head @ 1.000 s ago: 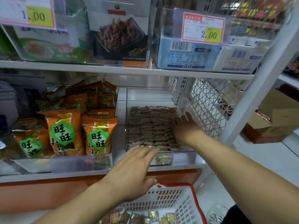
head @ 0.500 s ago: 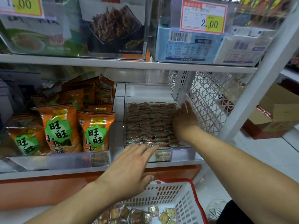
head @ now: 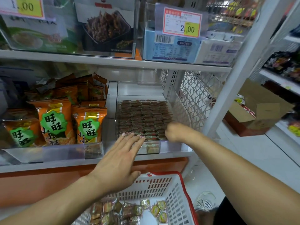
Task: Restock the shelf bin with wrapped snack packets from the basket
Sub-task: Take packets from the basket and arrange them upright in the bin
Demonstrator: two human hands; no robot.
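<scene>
Clear bin [head: 170,146] held rows of brown packets [head: 142,116]. Left hand [head: 119,161], fingers straight, touched its front rim. Right hand [head: 174,131], blurred, hid the bin's near-right packets; its grip could not be told. Basket [head: 164,187] below was cut off.

Premises: a retail shop, snack aisle. White metal shelving [head: 113,62] carries clear display bins; price tag [head: 182,21] reading 2.00 hangs directly above that shelf edge. Orange snack bags [head: 88,125] stand in rows below it. Shopping basket [head: 175,197] with red rim sits lower, in front. Cardboard carton [head: 259,111] on floor, right
</scene>
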